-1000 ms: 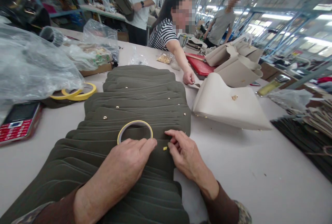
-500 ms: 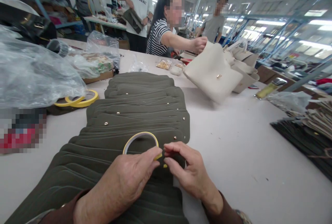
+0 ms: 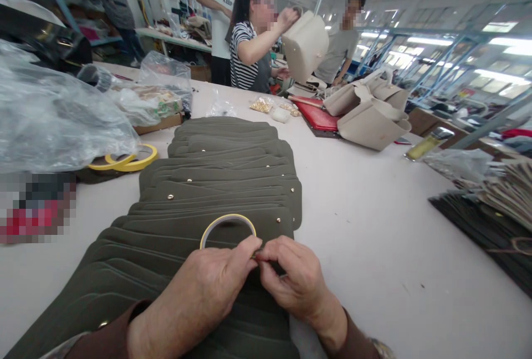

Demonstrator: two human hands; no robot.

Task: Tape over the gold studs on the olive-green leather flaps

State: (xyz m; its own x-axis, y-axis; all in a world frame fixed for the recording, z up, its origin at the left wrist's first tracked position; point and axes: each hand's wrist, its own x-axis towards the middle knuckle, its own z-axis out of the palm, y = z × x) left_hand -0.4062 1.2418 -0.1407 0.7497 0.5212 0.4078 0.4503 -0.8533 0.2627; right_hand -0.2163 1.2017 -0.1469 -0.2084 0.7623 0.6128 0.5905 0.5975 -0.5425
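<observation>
My left hand (image 3: 205, 287) and my right hand (image 3: 295, 281) meet at the fingertips over a fanned stack of olive-green panels (image 3: 216, 193) with small brass studs. Between the fingertips is a tiny strip of yellow tape (image 3: 256, 255), mostly hidden by my fingers. Just beyond my left hand, a narrow roll of yellow tape (image 3: 228, 230) lies flat on the panels. Both hands rest close above the stack and cover its middle.
Yellow tape rolls (image 3: 124, 158) and bulky plastic bags (image 3: 54, 109) lie to the left. Beige handbags (image 3: 369, 123) stand by a red board (image 3: 318, 116) across the white table (image 3: 374, 248). A co-worker (image 3: 249, 51) raises another bag (image 3: 305, 43). Dark stacked material (image 3: 486, 231) lies right.
My fingertips have closed together around the yellow bit. The co-worker has raised the beige bag higher and turned it, and the view has tilted slightly.
</observation>
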